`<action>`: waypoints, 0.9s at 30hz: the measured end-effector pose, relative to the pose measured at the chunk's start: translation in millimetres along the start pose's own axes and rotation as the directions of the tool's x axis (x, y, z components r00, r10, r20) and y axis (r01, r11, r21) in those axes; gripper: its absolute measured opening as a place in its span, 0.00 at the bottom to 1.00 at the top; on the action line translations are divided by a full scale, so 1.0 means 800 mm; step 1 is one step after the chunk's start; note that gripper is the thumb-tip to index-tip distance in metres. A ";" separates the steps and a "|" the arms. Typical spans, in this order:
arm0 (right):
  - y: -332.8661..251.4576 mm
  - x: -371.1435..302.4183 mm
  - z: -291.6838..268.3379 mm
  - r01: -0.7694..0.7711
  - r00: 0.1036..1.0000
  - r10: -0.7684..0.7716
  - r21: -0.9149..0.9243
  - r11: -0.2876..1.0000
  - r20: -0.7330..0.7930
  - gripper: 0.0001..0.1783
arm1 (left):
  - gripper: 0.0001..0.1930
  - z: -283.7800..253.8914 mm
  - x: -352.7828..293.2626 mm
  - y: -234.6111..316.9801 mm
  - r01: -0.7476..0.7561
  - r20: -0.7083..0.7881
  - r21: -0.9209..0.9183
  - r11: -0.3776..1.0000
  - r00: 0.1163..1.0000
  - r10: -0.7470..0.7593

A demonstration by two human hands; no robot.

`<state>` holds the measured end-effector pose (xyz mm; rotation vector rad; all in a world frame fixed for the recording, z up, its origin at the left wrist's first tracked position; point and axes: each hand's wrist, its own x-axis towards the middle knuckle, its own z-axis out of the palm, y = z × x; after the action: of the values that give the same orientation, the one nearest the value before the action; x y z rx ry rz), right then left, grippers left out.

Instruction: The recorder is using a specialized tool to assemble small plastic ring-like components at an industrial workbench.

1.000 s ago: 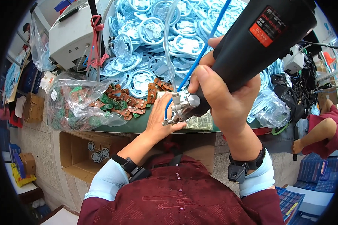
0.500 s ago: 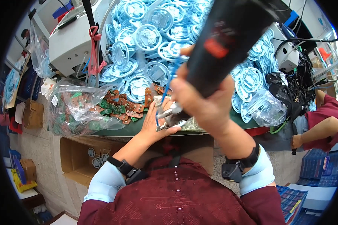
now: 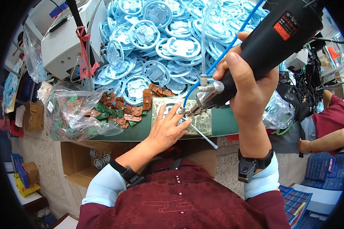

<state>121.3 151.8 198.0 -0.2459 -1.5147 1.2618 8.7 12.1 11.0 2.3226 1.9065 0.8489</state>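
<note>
My right hand is wrapped round a thick black electric screwdriver, which slants down to the left. Its metal nozzle, with a blue air hose attached, comes down close to the fingertips of my left hand. That hand lies palm down with its fingers spread over a light blue plastic ring part, mostly hidden under it. The part lies on a block wrapped in yellowish clear tape. A thin pale rod sticks out from beside the fingers over the table's front edge.
Light blue plastic rings are heaped behind the block. Brown and green circuit boards lie left, partly in a clear bag. A grey machine stands far left. Below is a cardboard box; another person's arm shows right.
The screwdriver and my right hand have moved to the right, showing the block. My left hand has shifted slightly right, its fingers on the ring part. The view has shifted a little.
</note>
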 end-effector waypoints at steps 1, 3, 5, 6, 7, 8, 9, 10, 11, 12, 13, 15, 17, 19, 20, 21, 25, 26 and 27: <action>0.001 -0.001 0.001 -0.007 1.000 0.008 -0.060 0.998 0.009 0.21 | 0.23 0.000 0.001 0.000 0.003 0.003 0.000 1.000 1.000 -0.003; 0.005 -0.003 0.003 -0.015 1.000 0.017 -0.119 0.993 0.016 0.20 | 0.22 0.000 0.001 -0.001 0.012 0.019 -0.015 1.000 1.000 -0.012; 0.015 -0.008 0.001 0.007 1.000 -0.007 -0.100 0.995 0.002 0.20 | 0.22 0.000 0.003 -0.002 0.007 0.009 -0.007 1.000 1.000 -0.007; 0.016 -0.012 0.000 0.009 1.000 -0.009 -0.103 0.995 -0.001 0.20 | 0.22 0.001 0.004 0.000 -0.001 -0.003 -0.002 1.000 1.000 0.001; 0.015 -0.016 -0.002 0.010 0.999 -0.012 -0.056 0.998 -0.036 0.19 | 0.22 0.001 0.004 0.001 -0.008 -0.004 -0.002 1.000 1.000 0.008; 0.014 -0.020 -0.003 0.015 0.997 -0.016 -0.009 1.000 -0.071 0.19 | 0.22 0.002 0.005 0.003 -0.009 -0.005 -0.004 1.000 1.000 0.009; 0.015 -0.023 -0.001 0.011 0.997 -0.014 -0.036 0.999 -0.070 0.19 | 0.23 0.002 0.006 0.003 -0.009 -0.005 -0.002 1.000 1.000 0.009; 0.017 -0.027 0.001 0.009 0.997 -0.013 -0.062 0.998 -0.070 0.19 | 0.23 0.002 0.005 0.003 -0.019 -0.007 0.003 1.000 1.000 0.019; 0.027 -0.027 -0.001 0.043 0.999 -0.047 -0.137 0.990 -0.025 0.19 | 0.23 0.003 0.002 0.001 -0.003 0.009 0.017 1.000 1.000 0.003; 0.030 -0.023 0.002 0.040 0.999 -0.037 -0.133 0.990 0.029 0.20 | 0.23 0.003 0.000 0.000 0.009 0.025 0.034 0.999 1.000 -0.010; 0.027 -0.018 0.004 0.011 0.999 -0.006 -0.143 0.990 0.038 0.21 | 0.23 0.002 -0.001 0.000 0.024 0.060 0.045 0.999 0.998 -0.026; 0.021 -0.006 0.001 -0.002 0.999 0.008 -0.178 0.984 0.032 0.21 | 0.25 -0.002 0.001 0.000 -0.002 0.073 0.046 0.999 0.997 -0.001; 0.001 0.013 -0.008 -0.003 0.999 -0.002 -0.124 0.992 -0.041 0.18 | 0.32 -0.012 0.002 -0.004 -0.066 0.084 0.035 0.997 0.994 0.063; -0.009 0.029 -0.022 -0.008 0.996 -0.006 -0.151 0.989 -0.089 0.16 | 0.34 -0.031 0.000 -0.003 -0.019 0.048 0.029 0.999 0.999 0.017; -0.003 0.036 -0.029 -0.003 0.996 -0.011 -0.147 0.989 -0.092 0.16 | 0.37 -0.042 0.000 -0.002 0.036 0.013 0.014 0.999 0.999 -0.037; 0.008 0.040 -0.036 0.019 0.997 -0.039 -0.249 0.968 -0.073 0.17 | 0.40 -0.052 0.002 0.001 0.065 -0.017 0.110 0.992 0.998 -0.063; 0.027 0.043 -0.057 -0.004 0.998 -0.021 -0.380 0.925 -0.062 0.20 | 0.41 -0.065 0.006 -0.011 0.276 0.148 0.107 0.955 0.946 -0.290; 0.029 0.041 -0.060 -0.040 0.997 0.012 -0.369 0.929 -0.076 0.20 | 0.40 -0.070 0.002 -0.013 0.274 0.144 0.058 0.960 0.949 -0.280; 0.034 0.040 -0.064 -0.059 0.995 0.029 -0.346 0.936 -0.093 0.21 | 0.39 -0.076 -0.003 -0.017 0.274 0.140 0.011 0.962 0.952 -0.273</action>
<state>138.1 214.6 186.9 -0.5623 -1.6596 0.9956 -29.6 -5.8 57.3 1.9868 2.0901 0.6452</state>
